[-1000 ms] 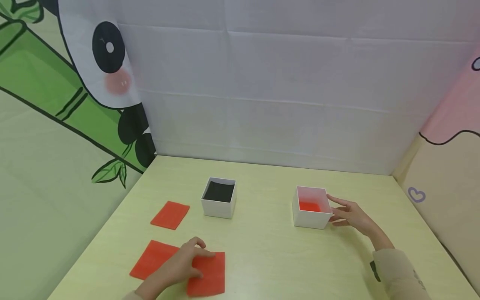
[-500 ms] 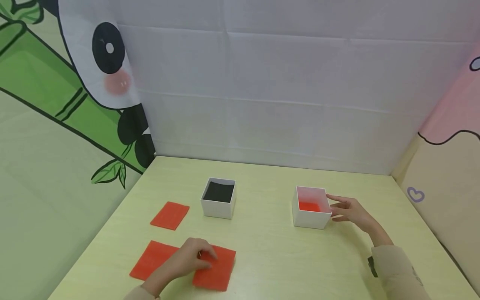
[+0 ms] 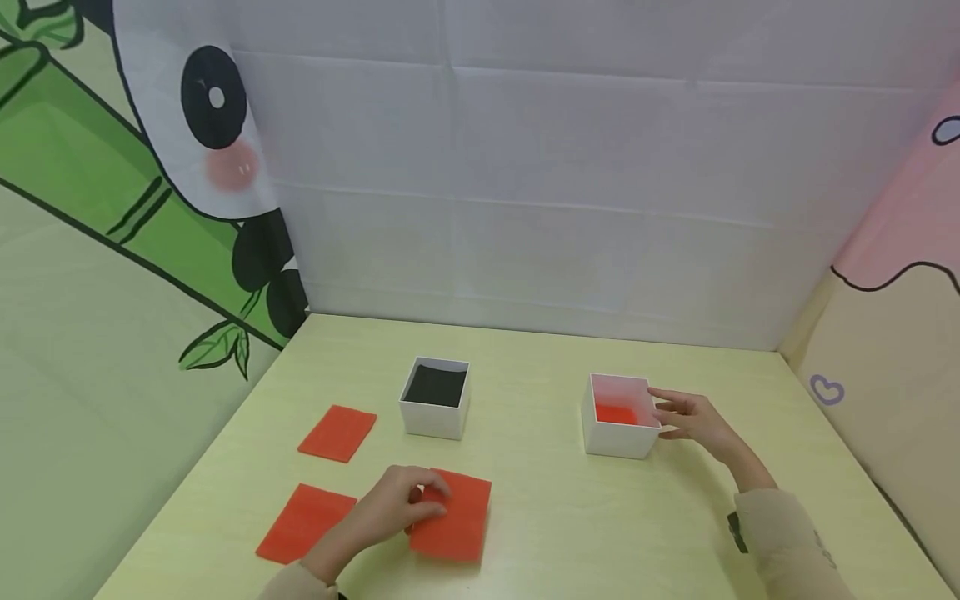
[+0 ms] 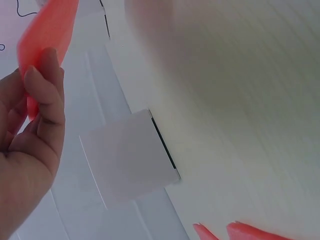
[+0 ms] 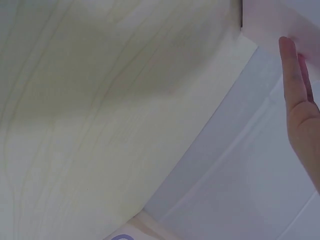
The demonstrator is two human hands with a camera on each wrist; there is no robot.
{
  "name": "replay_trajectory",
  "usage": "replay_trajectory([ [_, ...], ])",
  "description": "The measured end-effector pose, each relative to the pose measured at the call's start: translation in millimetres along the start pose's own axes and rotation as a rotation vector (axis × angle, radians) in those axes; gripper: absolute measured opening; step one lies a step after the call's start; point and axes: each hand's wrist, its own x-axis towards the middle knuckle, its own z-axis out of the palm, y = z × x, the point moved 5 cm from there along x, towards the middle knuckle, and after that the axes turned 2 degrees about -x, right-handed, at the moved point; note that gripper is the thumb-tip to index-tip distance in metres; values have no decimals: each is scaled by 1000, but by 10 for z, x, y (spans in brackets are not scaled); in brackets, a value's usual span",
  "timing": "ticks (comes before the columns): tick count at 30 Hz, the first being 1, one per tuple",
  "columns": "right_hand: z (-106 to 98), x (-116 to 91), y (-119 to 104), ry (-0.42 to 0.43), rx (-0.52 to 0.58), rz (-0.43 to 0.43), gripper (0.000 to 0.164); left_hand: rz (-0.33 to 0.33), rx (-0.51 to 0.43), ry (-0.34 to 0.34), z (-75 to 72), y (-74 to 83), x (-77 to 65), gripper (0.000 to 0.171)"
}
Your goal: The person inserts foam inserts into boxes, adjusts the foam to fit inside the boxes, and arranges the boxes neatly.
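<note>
My left hand [image 3: 393, 508] pinches a flat red cloth-like square [image 3: 467, 521] by its left side, above the front middle of the table. In the left wrist view, curled fingers and thumb of the left hand [image 4: 32, 125] hold the bent red square [image 4: 52, 32] between them. On the right stands an open-topped white box [image 3: 621, 442] with a red piece [image 3: 617, 414] at its bottom. My right hand [image 3: 701, 425] touches this box's right side with extended fingers. The right wrist view shows the right hand [image 5: 300, 110] with straight fingers against the white box wall [image 5: 267, 22].
Two more red squares, one farther back [image 3: 337, 433] and one nearer [image 3: 303, 523], lie on the table's left. A second white box [image 3: 432, 422] with black material [image 3: 435, 386] inside stands at the back left of the table [image 3: 525, 400]. A white cloth backdrop [image 3: 525, 250] hangs behind.
My left hand has lifted the red square and carried it to the right and slightly away from me. The right hand stays at the right box.
</note>
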Motion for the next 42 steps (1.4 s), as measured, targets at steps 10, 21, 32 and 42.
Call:
replay_trajectory([
  [10,2,28,17,3,8,48,56,0,34,43,24,12,131,27],
  [21,7,33,69,13,23,76,59,57,29,56,41,84,330,47],
  [32,26,6,49,36,57,105,58,90,11,77,91,220,572,56],
  [42,21,-24,59,11,63,75,57,111,-67,114,151,284,771,53],
])
